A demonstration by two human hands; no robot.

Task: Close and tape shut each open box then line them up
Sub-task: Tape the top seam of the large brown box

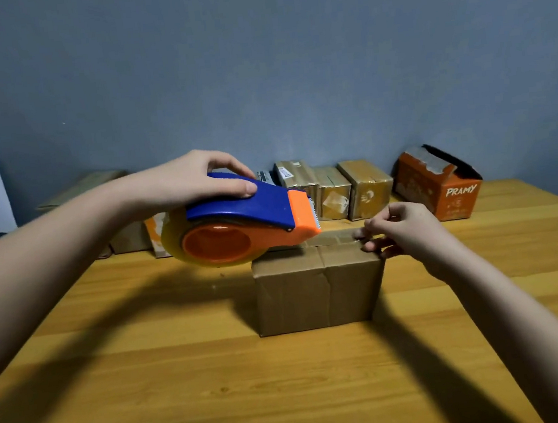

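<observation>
The plain brown box (318, 288) sits mid-table with its flaps already down, so closing looks done and taping is under way. The left hand (185, 183) grips the blue-and-orange tape dispenser (241, 227) above the box's left top edge; just right of its blade, the right hand (400, 229) pinches what seems the tape end at the far right corner. Beyond both grips, taped boxes (334, 191) line the wall, and the orange box (440, 184) appears still open.

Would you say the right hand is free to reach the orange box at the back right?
Probably not yet: the right hand pinches tape at the brown box; the path to the orange box looks clear.
</observation>
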